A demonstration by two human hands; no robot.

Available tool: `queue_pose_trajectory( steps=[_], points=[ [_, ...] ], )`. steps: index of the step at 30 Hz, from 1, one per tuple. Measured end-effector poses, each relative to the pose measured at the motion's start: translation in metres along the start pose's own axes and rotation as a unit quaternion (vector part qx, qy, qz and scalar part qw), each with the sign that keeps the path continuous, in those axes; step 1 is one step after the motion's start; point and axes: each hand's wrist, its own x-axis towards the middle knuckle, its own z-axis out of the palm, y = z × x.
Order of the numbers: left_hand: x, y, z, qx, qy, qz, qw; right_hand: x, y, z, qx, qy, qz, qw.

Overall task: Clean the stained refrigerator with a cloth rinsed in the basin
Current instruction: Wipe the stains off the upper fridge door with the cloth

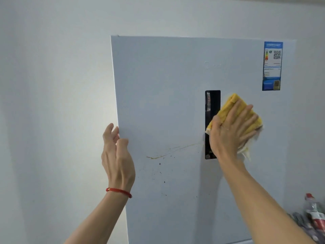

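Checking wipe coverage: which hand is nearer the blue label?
Right. The right hand presses the cloth just below-left of the blue label; the left hand rests at the refrigerator's far edge.

I see both my forearms bare, no sleeves; a thin red string bracelet circles my left wrist.
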Motion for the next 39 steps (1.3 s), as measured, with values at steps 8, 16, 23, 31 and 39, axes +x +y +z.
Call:
queue_pose_trajectory(
  steps=[8, 16, 23, 31, 39],
  points=[
    [0.001, -0.007, -0.012, -0.097, -0.012, -0.031, 0.995, -0.127, -0.150, 0.053, -0.012, -0.035, -0.409, 0.912],
    [-0.025, -0.014, 0.014, 0.122, -0.022, 0.212, 0.969, -0.043, -0.022, 0.015, -0.077, -0.004, -0.394, 0.916],
    [-0.046, -0.001, 0.081, 0.197, -0.157, 0.335, 0.908, 0.033, 0.094, -0.016, -0.075, -0.037, -0.144, 0.986],
    [-0.030, 0.000, 0.044, 0.276, -0.100, 0.302, 0.907, 0.077, 0.125, -0.028, 0.087, 0.001, 0.230, 0.969],
    [-0.060, -0.003, 0.100, 0.235, -0.143, 0.347, 0.897, -0.002, 0.021, -0.009, -0.053, -0.030, -0.252, 0.966]
  ],
)
